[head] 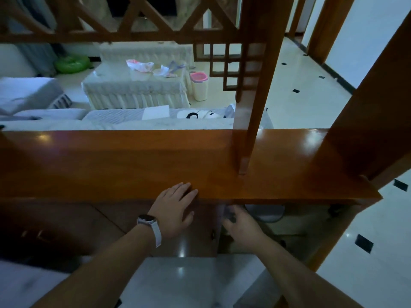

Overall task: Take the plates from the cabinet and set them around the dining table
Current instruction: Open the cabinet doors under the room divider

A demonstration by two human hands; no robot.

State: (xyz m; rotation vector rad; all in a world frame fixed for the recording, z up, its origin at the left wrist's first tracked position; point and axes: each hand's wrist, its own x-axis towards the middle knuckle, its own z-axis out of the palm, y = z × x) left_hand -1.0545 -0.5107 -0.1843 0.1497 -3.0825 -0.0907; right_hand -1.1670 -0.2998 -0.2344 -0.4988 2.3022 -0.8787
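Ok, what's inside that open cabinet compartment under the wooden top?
A grey round dish shape shows just below the wooden top, with the right hand reaching in beside it. The top covers its upper part and the compartment's back, and blur hides whether the hand grips anything.

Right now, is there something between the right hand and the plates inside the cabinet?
Nothing visible does. The right hand reaches into the open compartment, its fingers close beside the grey plates. The cabinet top overhangs and hides their far part. Blur hides whether the fingers touch them.
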